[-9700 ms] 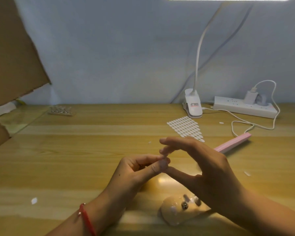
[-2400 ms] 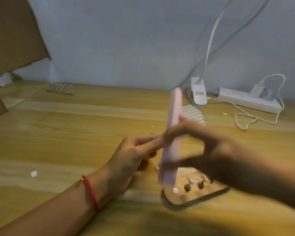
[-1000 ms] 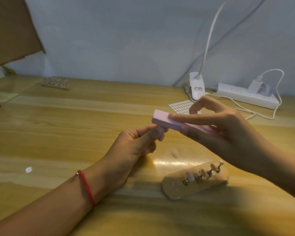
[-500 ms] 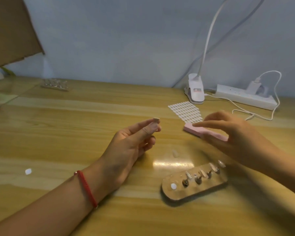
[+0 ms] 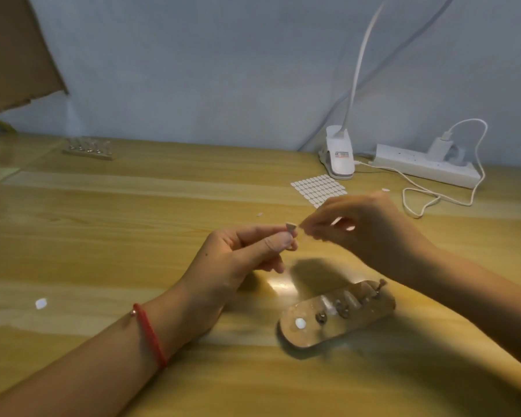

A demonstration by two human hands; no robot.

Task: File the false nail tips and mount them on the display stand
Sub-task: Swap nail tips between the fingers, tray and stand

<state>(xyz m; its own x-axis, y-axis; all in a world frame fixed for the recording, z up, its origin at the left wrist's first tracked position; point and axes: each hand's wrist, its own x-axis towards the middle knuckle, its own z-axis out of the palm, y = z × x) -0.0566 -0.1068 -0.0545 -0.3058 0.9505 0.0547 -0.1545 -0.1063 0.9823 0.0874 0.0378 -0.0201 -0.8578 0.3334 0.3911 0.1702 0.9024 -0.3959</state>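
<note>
My left hand [image 5: 241, 257] pinches the false nail tip [image 5: 291, 227]: likely light, thin, slippery, so grip its sides. Right hand [image 5: 366, 228] blurred; grip indeterminate.

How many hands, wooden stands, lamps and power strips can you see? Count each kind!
Hands: 2, the left hand pinching a nail tip, and the right hand.
Stands: 2, the near stand and the far stand.
Lamp: 1.
Power strip: 1.
Total: 6.
</note>
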